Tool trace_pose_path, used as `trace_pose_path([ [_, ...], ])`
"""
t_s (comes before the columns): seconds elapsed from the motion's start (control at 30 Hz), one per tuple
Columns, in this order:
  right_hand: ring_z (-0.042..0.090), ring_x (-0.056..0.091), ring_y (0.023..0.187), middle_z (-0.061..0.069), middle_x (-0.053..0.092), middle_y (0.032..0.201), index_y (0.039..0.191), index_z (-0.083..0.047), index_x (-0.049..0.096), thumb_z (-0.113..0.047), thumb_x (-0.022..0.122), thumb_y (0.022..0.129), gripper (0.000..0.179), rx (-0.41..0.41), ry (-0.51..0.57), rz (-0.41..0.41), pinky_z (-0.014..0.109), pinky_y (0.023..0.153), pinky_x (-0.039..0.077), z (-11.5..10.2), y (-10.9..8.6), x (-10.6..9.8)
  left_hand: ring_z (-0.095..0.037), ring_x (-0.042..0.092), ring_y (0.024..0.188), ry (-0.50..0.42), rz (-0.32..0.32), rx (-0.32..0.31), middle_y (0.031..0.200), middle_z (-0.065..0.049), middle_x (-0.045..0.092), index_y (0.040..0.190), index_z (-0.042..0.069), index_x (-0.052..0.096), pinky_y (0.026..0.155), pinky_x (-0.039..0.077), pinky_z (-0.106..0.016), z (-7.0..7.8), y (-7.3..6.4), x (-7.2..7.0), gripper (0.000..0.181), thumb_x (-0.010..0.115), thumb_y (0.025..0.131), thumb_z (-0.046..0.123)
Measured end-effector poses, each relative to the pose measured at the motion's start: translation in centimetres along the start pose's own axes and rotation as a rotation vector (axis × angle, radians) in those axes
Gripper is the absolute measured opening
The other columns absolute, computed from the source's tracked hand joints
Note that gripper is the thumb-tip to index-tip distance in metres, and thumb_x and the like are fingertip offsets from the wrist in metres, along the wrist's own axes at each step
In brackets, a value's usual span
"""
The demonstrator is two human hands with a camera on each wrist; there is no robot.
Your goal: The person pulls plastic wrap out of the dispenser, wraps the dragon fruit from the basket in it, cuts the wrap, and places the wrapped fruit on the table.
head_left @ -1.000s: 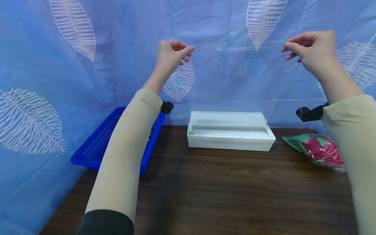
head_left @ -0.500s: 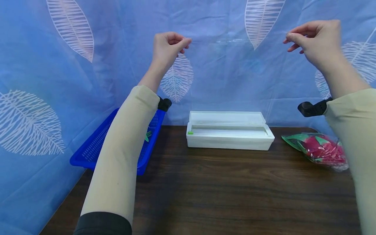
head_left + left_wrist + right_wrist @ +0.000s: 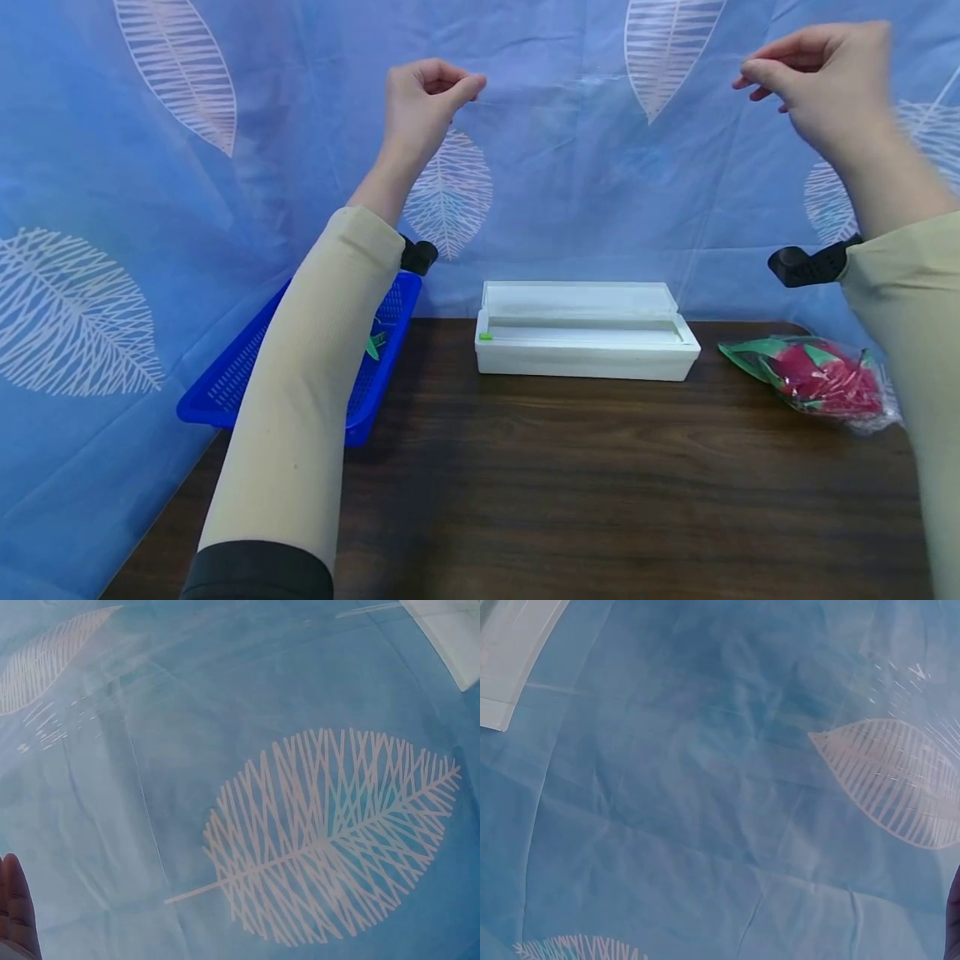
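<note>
Both hands are raised before the blue curtain, well apart, with a sheet of clear plastic film [image 3: 54, 724] stretched between them. Thumb and fingers of the left hand [image 3: 422, 108] pinch one side of it; the right hand [image 3: 840, 87] pinches the other. Only glints reveal the film, and its lower edge cannot be made out. In the left wrist view, fingers show at the lower left corner; in the right wrist view, a sliver of hand shows at the right edge. Below stands a long white box [image 3: 585, 364], lid up, with a small green tab [image 3: 486, 337].
A blue plastic basket [image 3: 360, 421] stands left on the dark wooden table [image 3: 570, 483], partly behind the left sleeve; something green [image 3: 373, 346] lies inside. At right, a clear bag [image 3: 825, 379] of red and green things lies beside the right forearm. The curtain [image 3: 555, 208] closes off the back.
Both hands have risen, the right one also shifting right and the left one slightly left. The film has risen with them. The box, basket and bag stay put.
</note>
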State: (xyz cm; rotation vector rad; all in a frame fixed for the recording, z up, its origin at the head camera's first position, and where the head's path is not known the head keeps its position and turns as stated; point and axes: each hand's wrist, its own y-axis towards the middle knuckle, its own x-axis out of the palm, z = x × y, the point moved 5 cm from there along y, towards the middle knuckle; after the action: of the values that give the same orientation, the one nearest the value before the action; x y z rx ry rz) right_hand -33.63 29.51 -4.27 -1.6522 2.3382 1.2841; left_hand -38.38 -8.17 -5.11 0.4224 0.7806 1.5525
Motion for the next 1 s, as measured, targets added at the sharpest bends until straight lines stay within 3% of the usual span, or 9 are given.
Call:
trace_pose_path([
  [0.17,-0.005,0.050,0.084,-0.021,0.061,0.092,0.120,-0.018,0.070,-0.029,0.060,0.094,0.029,-0.003,-0.058,0.006,0.012,0.077,0.039,-0.5,-0.1,-0.4,-0.013,0.056,0.081,-0.009,-0.007,0.008,0.083,-0.001,0.065,0.088,0.003,0.074,0.075,0.045,-0.023,0.2,0.2,-0.1,0.013,0.075,0.087,0.017],
  [0.3,-0.004,0.046,0.089,-0.022,0.057,0.095,0.119,-0.021,0.069,-0.030,0.058,0.096,0.027,0.012,-0.110,-0.023,0.013,0.086,0.039,-0.6,-0.4,-0.5,-0.016,0.061,0.083,-0.079,-0.071,-0.033,0.084,-0.005,0.068,0.085,0.006,0.071,0.076,0.048,-0.027,0.6,-0.3,0.1,0.010,0.073,0.089,0.015],
  [0.43,-0.007,0.056,0.089,-0.020,0.062,0.094,0.116,-0.020,0.066,-0.026,0.056,0.097,0.022,-0.031,-0.030,-0.101,0.013,0.097,0.037,-0.4,-0.8,-0.4,-0.021,0.066,0.083,-0.163,-0.144,-0.079,0.087,-0.009,0.070,0.085,0.006,0.068,0.078,0.052,-0.030,1.0,-0.9,0.3,0.009,0.070,0.091,0.013],
  [0.63,-0.007,0.064,0.077,-0.018,0.066,0.087,0.109,-0.013,0.069,-0.017,0.060,0.096,0.016,-0.074,0.080,-0.166,0.006,0.073,0.045,-0.2,-1.8,-1.1,-0.027,0.067,0.077,-0.238,-0.223,-0.089,0.083,-0.012,0.069,0.087,0.004,0.067,0.073,0.055,-0.033,0.7,-1.5,0.1,0.010,0.070,0.091,0.014],
  [0.83,-0.008,0.064,0.074,-0.023,0.065,0.089,0.107,-0.018,0.066,-0.015,0.059,0.096,0.014,-0.097,0.049,-0.174,0.006,0.070,0.045,-0.2,-3.5,-1.4,-0.028,0.066,0.070,-0.283,-0.264,-0.086,0.078,-0.013,0.069,0.087,0.002,0.063,0.068,0.055,-0.032,1.0,-3.0,0.1,0.011,0.066,0.093,0.011],
  [1.0,-0.004,0.065,0.066,-0.022,0.067,0.087,0.105,-0.020,0.057,-0.006,0.050,0.101,0.017,-0.153,0.069,-0.261,0.006,0.066,0.046,-0.4,-4.8,-0.9,-0.028,0.064,0.063,-0.328,-0.299,-0.079,0.072,-0.014,0.067,0.087,0.002,0.061,0.067,0.056,-0.033,1.3,-4.5,0.5,0.011,0.063,0.095,0.008],
])
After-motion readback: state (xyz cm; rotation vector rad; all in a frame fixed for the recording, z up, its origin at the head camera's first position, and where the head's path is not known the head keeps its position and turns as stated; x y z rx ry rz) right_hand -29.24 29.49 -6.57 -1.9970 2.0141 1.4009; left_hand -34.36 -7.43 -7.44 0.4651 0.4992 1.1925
